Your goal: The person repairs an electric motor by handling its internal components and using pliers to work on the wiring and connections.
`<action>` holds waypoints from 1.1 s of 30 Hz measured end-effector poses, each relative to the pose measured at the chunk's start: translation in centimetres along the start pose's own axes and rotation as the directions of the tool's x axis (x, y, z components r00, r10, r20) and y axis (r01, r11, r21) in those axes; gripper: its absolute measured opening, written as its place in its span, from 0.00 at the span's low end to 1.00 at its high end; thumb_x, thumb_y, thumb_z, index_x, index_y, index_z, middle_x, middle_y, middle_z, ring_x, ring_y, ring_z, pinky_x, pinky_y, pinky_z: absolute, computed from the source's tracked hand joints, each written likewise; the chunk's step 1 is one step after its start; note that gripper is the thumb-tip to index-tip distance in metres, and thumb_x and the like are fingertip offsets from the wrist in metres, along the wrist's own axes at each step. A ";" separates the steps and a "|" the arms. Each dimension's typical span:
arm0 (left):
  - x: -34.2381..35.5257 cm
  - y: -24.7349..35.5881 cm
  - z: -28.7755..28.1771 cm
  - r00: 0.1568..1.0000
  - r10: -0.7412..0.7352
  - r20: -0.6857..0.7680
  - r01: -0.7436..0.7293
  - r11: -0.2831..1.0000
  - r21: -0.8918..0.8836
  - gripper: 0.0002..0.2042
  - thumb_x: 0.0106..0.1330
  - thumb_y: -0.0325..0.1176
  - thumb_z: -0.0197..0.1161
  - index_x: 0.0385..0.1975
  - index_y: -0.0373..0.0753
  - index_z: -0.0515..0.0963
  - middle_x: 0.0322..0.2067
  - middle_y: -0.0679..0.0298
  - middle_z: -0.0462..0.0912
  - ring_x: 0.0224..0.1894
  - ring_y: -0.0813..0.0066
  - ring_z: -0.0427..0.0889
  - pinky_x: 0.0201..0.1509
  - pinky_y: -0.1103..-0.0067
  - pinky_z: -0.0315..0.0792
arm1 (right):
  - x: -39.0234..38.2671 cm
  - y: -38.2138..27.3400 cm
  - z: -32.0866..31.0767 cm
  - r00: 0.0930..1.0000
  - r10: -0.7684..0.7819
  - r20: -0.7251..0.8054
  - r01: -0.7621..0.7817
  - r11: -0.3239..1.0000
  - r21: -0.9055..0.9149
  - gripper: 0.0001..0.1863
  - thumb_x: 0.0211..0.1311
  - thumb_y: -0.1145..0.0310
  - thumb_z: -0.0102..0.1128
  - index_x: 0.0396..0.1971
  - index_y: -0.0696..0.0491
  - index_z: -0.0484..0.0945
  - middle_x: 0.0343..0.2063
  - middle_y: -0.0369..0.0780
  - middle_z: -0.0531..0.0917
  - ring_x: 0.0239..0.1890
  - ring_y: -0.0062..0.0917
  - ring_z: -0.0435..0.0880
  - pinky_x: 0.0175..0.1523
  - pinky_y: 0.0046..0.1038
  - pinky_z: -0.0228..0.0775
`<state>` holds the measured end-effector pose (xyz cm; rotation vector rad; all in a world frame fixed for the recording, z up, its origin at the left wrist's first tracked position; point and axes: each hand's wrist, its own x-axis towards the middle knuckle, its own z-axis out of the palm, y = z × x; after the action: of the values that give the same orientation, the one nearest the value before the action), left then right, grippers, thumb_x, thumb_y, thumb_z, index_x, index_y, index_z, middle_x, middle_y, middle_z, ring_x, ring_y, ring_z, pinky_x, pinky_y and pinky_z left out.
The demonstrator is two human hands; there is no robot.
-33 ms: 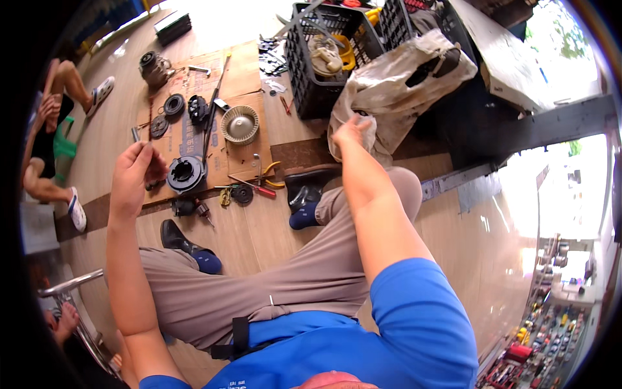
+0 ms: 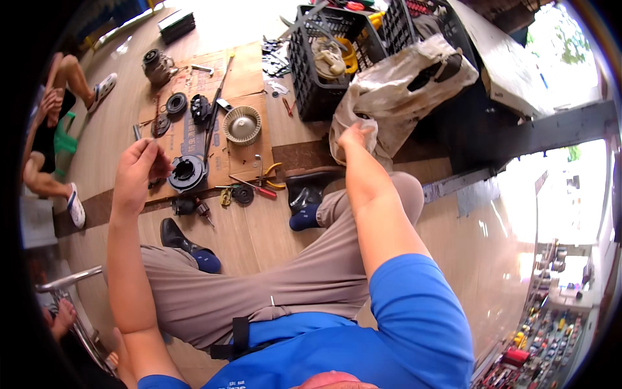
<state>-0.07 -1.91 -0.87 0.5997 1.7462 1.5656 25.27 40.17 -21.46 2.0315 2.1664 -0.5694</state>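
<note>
My left hand (image 2: 137,172) is raised over the left edge of the cardboard (image 2: 243,71), its thumb and fingers closed in a pinch. Whatever it may hold is too small or hidden. Just beyond those fingertips shows a short metal cylinder (image 2: 137,132). A black round motor housing (image 2: 186,174) lies to that hand's right. My right hand (image 2: 353,136) reaches forward to a stained whitish bag (image 2: 395,84), its fingers closed at a fold near the bag's lower left edge. Part of those fingers is hidden in the folds.
On the cardboard lie a blower wheel (image 2: 242,124), a black ring (image 2: 175,103) and a red screwdriver (image 2: 264,192). Black crates (image 2: 311,97) stand behind the bag. A motor (image 2: 155,68) sits at the far left. Another person's legs (image 2: 78,81) are at the left.
The whole view has shifted slightly. My left hand sits a touch further right; my right hand stays at the bag with a small change in its fingers.
</note>
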 end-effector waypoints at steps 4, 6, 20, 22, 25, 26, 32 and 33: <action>1.2 -0.2 1.0 1.000 0.003 0.021 -0.002 1.000 -0.017 0.12 0.73 0.39 0.51 0.31 0.39 0.73 0.25 0.68 0.80 0.27 0.81 0.80 0.33 0.84 0.75 | 6.3 5.6 1.0 0.950 -0.195 -0.244 0.190 0.981 -0.046 0.23 0.59 0.70 0.52 0.55 0.59 0.69 0.56 0.55 0.70 0.57 0.45 0.75 0.59 0.38 0.69; 0.3 0.1 -0.3 1.000 0.013 0.009 -0.013 1.000 0.009 0.13 0.73 0.42 0.51 0.32 0.39 0.73 0.26 0.69 0.79 0.28 0.82 0.80 0.35 0.84 0.75 | 4.9 3.2 -3.3 0.954 -0.175 -0.242 0.180 0.984 0.000 0.16 0.60 0.67 0.52 0.44 0.60 0.78 0.46 0.55 0.80 0.53 0.44 0.78 0.55 0.38 0.71; 0.9 -0.4 -0.9 0.996 0.088 -0.034 -0.088 0.996 -0.010 0.12 0.73 0.42 0.52 0.33 0.40 0.74 0.27 0.71 0.79 0.30 0.83 0.80 0.36 0.85 0.75 | 6.8 -2.7 -20.6 0.441 0.135 -0.887 0.747 0.493 0.446 0.15 0.57 0.71 0.54 0.38 0.66 0.79 0.38 0.54 0.83 0.41 0.43 0.82 0.49 0.34 0.71; 0.9 -0.3 -1.1 0.996 0.085 -0.023 -0.086 0.996 -0.014 0.12 0.73 0.42 0.53 0.34 0.40 0.75 0.28 0.71 0.80 0.31 0.83 0.80 0.36 0.85 0.75 | 7.0 -2.9 -20.4 0.405 0.061 -0.912 0.757 0.536 0.373 0.15 0.57 0.71 0.54 0.38 0.66 0.79 0.37 0.54 0.83 0.41 0.42 0.82 0.49 0.34 0.71; 0.6 -0.6 -1.5 0.996 0.082 -0.045 -0.082 0.997 0.000 0.12 0.72 0.42 0.53 0.34 0.40 0.75 0.28 0.71 0.80 0.31 0.83 0.80 0.36 0.85 0.75 | 6.5 -3.8 -18.7 0.418 -0.034 -0.908 0.757 0.565 0.327 0.15 0.56 0.70 0.55 0.38 0.65 0.80 0.36 0.54 0.83 0.41 0.44 0.82 0.49 0.34 0.71; 0.6 -0.6 -1.6 0.995 0.084 -0.050 -0.084 0.996 -0.004 0.12 0.72 0.42 0.53 0.34 0.40 0.75 0.28 0.71 0.80 0.31 0.83 0.80 0.36 0.85 0.75 | 6.6 -3.7 -18.1 0.495 -0.119 -0.861 0.691 0.655 0.307 0.16 0.56 0.68 0.55 0.39 0.64 0.80 0.36 0.54 0.83 0.42 0.45 0.82 0.50 0.34 0.71; 0.8 -1.0 -0.6 0.994 0.073 -0.085 -0.071 0.997 0.033 0.11 0.72 0.40 0.54 0.35 0.39 0.74 0.27 0.70 0.79 0.30 0.83 0.80 0.35 0.85 0.74 | 9.1 -2.4 -14.7 0.861 -0.478 -0.175 0.425 0.864 -0.268 0.27 0.48 0.62 0.64 0.49 0.60 0.78 0.43 0.50 0.83 0.49 0.42 0.81 0.55 0.32 0.70; 0.6 -1.1 -0.5 0.996 0.054 -0.071 -0.054 0.999 -0.002 0.10 0.72 0.39 0.54 0.35 0.39 0.74 0.27 0.70 0.79 0.29 0.83 0.80 0.35 0.85 0.74 | 7.6 -4.4 -15.1 0.784 -0.576 -0.232 0.553 0.818 -0.162 0.25 0.50 0.63 0.64 0.48 0.60 0.79 0.42 0.49 0.84 0.46 0.39 0.82 0.52 0.30 0.71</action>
<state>-0.70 -1.91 -2.07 0.6003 1.7925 1.6449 22.79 52.40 -9.21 1.4541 2.9318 -0.2407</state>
